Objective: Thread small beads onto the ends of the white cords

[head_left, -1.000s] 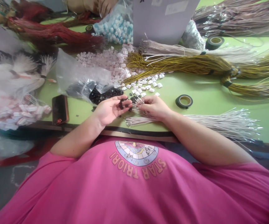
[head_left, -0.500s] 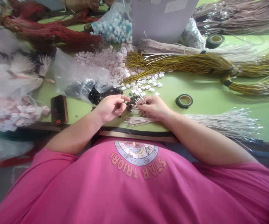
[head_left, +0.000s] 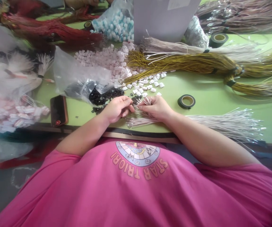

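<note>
My right hand (head_left: 157, 108) is closed round a few thin white wires (head_left: 146, 102), whose ends fan out toward my left hand. Thumb and fingertips of my left hand (head_left: 120, 108) come together just left of those wire ends; whatever sits in the pinch is too small to make out. Beneath my right hand, a bundle of white wires (head_left: 225, 124) lies along the table's near edge. Small black pieces (head_left: 103, 97) are heaped beside my left hand, and some dark ones show between the hands. White connector housings (head_left: 153, 82) are scattered just beyond.
A roll of black tape (head_left: 186, 101) lies right of my hands. Yellow wire bundles (head_left: 192, 64) stretch behind it. At left are a phone (head_left: 58, 111) and a clear plastic bag (head_left: 76, 71). A grey box (head_left: 161, 22) stands at the back.
My left hand has moved slightly right, toward the wire ends, and its extended index finger has curled in to meet the thumb. My right hand stays nearly in place.
</note>
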`<action>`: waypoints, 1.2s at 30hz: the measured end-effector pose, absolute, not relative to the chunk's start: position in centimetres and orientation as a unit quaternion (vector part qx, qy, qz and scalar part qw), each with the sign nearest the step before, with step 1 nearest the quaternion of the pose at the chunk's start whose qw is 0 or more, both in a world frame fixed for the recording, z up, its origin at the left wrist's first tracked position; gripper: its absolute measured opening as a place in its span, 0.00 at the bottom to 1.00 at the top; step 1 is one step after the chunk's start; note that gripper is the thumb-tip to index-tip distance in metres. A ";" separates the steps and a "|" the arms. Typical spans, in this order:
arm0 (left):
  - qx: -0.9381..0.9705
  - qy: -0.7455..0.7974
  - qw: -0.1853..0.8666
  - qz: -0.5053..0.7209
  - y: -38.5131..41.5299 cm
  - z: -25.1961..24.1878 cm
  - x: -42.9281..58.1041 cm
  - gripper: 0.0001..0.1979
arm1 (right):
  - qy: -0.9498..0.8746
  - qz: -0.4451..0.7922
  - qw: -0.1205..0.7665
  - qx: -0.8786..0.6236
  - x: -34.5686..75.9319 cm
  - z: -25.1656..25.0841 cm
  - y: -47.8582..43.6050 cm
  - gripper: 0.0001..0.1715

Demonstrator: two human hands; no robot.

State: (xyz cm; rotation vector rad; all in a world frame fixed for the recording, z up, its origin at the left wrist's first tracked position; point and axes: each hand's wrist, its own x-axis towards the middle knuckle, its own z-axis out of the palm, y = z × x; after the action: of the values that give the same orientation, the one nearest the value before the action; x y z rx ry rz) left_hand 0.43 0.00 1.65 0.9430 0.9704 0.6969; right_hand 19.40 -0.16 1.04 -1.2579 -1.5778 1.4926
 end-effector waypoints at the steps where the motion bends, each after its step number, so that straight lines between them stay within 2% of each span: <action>1: 0.422 0.438 0.727 0.319 0.0 1.6 0.5 0.08 | -0.600 0.564 0.308 -0.476 19.4 1.1 -0.2 0.10; 12: 0.435 0.436 0.717 0.326 0.0 0.9 1.2 0.14 | -0.633 0.524 0.291 -0.490 19.2 1.5 -0.4 0.10; 15: 0.412 0.437 0.731 0.324 0.0 1.1 1.1 0.13 | -0.636 0.524 0.289 -0.487 19.2 1.5 -0.4 0.10; 19: 0.395 0.422 0.757 0.305 0.0 1.2 0.8 0.04 | -0.633 0.526 0.292 -0.487 19.2 1.6 -0.5 0.10; 24: 0.382 0.425 0.761 0.308 0.1 1.1 0.6 0.06 | -0.613 0.532 0.303 -0.500 19.2 1.3 -0.6 0.12; 29: 0.371 0.414 0.772 0.307 0.2 0.9 0.7 0.06 | -0.615 0.514 0.311 -0.511 19.3 1.1 -0.5 0.07; 36: 0.358 0.419 0.770 0.322 0.1 0.8 1.1 0.07 | -0.624 0.508 0.308 -0.508 19.2 1.1 -0.6 0.07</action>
State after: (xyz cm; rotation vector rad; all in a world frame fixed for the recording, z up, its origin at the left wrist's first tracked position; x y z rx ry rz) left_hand 1.08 0.11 0.79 0.7772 0.9083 0.6982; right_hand 19.23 -0.59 1.10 -1.3432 -1.6483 1.3428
